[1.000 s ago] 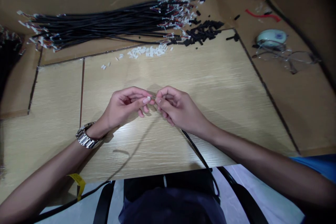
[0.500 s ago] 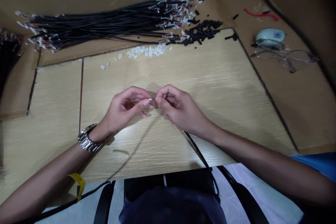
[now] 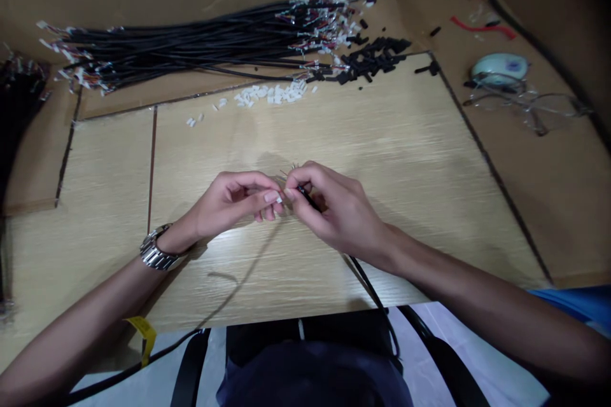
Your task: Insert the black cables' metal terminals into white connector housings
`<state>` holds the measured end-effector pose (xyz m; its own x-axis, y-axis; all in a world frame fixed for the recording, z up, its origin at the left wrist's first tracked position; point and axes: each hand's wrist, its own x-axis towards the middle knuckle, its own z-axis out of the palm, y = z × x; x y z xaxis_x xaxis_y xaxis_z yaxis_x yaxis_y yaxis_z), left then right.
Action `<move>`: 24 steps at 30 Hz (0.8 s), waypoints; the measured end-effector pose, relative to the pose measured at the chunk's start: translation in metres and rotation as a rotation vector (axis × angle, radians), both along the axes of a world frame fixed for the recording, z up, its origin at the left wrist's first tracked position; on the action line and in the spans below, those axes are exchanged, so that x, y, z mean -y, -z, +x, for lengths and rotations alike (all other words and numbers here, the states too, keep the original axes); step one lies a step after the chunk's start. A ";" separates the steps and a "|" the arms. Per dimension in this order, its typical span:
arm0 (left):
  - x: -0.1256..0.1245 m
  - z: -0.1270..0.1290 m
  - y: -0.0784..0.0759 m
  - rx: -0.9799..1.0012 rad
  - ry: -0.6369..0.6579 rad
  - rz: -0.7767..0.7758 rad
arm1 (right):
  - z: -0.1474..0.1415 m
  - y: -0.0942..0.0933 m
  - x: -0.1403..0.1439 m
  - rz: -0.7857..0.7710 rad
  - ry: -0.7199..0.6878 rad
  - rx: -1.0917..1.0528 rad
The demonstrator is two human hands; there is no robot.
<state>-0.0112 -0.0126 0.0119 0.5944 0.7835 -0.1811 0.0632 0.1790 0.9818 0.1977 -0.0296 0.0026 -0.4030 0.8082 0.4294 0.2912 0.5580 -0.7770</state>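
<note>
Two bare hands meet over the middle of the pale wood-grain worktop (image 3: 405, 159). The left hand (image 3: 229, 203) has its grip pinched shut, thumb and forefinger closed on one tiny white plastic connector housing (image 3: 279, 199). The right hand (image 3: 338, 213) is likewise closed, its fingertips clamped on the end of one thin black cable (image 3: 370, 283), whose fine wire ends fan out just above the fingers; the cable runs back under the palm and drops over the near edge of the worktop. One steel-link wristwatch (image 3: 155, 248) sits on the left wrist. Along the far edge lies one big bundle of black cables (image 3: 191, 51), too many to count, with one loose scatter of small white housings (image 3: 272, 94) in front of it and one heap of short black sleeve pieces (image 3: 370, 58) toward the far right. Near the far right corner lie one pair of clear-framed spectacles (image 3: 529, 105), one pale green oval object (image 3: 499, 68) whose label is too small to read, and one red strip (image 3: 482, 27). One yellow tag (image 3: 143, 332) hangs at the near left edge, its writing illegible.
</note>
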 end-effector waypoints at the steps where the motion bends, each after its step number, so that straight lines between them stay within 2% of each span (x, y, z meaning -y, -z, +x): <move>1: 0.000 0.000 0.001 -0.001 0.002 -0.001 | 0.000 0.000 0.000 0.001 -0.009 0.004; 10: -0.003 -0.003 0.007 0.002 0.036 0.029 | 0.005 -0.005 -0.005 -0.056 -0.083 0.023; 18: -0.002 -0.004 0.008 -0.005 0.012 0.037 | 0.005 -0.004 -0.005 -0.145 -0.081 -0.017; 24: -0.002 -0.004 0.009 0.020 0.012 0.029 | 0.007 -0.005 -0.005 -0.115 -0.084 0.012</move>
